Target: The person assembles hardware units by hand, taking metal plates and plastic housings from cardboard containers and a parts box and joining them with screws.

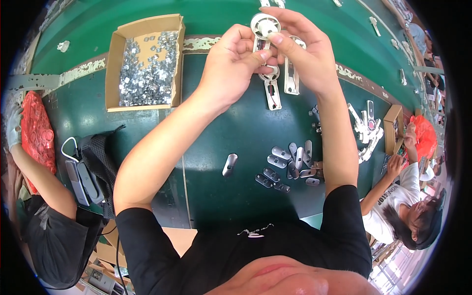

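The white round-headed casing (264, 24) is looking like smooth plastic. Small loose pieces (152, 78) are glinting like metal inside a matt cardboard box (114, 64). Oblong plates (298, 158) are gleaming silver-grey (metal or metallic-finished plastic, hard to tell). The red bag (37, 137) is showing glossy, crinkled plastic; the smooth green tabletop (275, 128) is shining faintly.

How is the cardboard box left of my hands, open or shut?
Open: no lid or flap covers the cardboard box, and many small silvery parts show inside it.
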`<action>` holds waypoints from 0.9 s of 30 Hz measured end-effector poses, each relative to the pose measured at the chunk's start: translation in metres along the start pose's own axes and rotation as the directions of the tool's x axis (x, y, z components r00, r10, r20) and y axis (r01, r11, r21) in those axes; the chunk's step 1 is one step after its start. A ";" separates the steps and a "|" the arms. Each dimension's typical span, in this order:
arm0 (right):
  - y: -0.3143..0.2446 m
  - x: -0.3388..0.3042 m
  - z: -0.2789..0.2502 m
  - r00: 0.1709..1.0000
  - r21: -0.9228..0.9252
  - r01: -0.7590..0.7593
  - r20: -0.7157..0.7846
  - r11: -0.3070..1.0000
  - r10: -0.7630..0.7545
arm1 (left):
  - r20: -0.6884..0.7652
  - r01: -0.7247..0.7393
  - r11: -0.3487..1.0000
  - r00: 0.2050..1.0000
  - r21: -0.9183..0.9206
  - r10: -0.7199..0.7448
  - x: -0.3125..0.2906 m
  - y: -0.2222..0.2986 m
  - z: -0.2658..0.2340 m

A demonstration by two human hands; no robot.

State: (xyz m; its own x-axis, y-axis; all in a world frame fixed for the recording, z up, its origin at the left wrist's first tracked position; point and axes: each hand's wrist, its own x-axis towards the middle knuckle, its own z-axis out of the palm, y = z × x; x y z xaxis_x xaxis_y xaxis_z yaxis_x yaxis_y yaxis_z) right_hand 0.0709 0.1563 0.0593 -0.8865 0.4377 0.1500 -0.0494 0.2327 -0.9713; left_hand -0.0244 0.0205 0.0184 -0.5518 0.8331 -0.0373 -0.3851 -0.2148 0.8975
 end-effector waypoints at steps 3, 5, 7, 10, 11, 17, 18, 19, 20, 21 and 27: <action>-0.001 -0.001 0.003 0.999 0.050 0.032 -0.013 0.998 -0.031 | 0.005 -0.048 0.999 0.999 0.003 0.048 -0.001 -0.002 0.000; 0.001 -0.003 0.002 0.999 0.070 0.051 -0.016 0.996 -0.050 | 0.019 -0.073 0.997 0.997 0.016 0.072 -0.001 -0.005 0.001; 0.017 0.009 -0.002 0.997 0.088 0.074 -0.025 0.993 -0.072 | 0.013 -0.188 0.976 0.982 0.108 0.187 0.003 -0.010 0.003; 0.033 0.030 0.000 0.596 0.542 0.665 0.028 0.513 -0.803 | 0.061 -0.316 0.858 0.946 0.405 0.319 0.001 -0.009 -0.003; 0.001 0.007 0.003 0.863 0.335 0.466 0.033 0.819 -0.504 | 0.061 -0.314 0.859 0.946 0.404 0.317 -0.002 -0.006 -0.002; -0.005 -0.002 -0.004 0.948 -0.153 0.317 0.014 0.936 -0.319 | 0.005 -0.126 0.968 0.992 0.218 0.128 -0.003 0.005 0.005; 0.003 -0.004 -0.008 0.947 -0.160 0.318 0.013 0.935 -0.320 | 0.010 -0.130 0.968 0.991 0.214 0.131 -0.003 0.005 0.006; 0.003 -0.004 -0.007 0.953 -0.135 0.301 0.008 0.944 -0.302 | -0.007 -0.094 0.964 0.995 0.249 0.099 -0.003 0.006 0.005; 0.003 -0.004 -0.006 0.959 -0.110 0.283 0.002 0.953 -0.284 | -0.024 -0.058 0.958 0.997 0.282 0.067 -0.003 0.006 0.005; 0.002 -0.003 -0.005 0.957 -0.141 0.288 0.007 0.947 -0.290 | -0.041 -0.028 0.946 0.998 0.322 0.044 -0.004 0.008 0.004; -0.003 -0.005 -0.008 0.955 -0.187 0.294 0.008 0.937 -0.298 | -0.075 0.031 0.908 0.997 0.418 0.000 -0.001 0.009 -0.003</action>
State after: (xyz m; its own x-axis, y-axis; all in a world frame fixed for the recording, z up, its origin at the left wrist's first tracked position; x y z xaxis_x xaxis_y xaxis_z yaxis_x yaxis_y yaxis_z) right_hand 0.0793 0.1600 0.0627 -0.8353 0.3414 0.4310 -0.2212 0.5091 -0.8318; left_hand -0.0295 0.0165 0.0253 -0.6060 0.7924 -0.0699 -0.0577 0.0439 0.9974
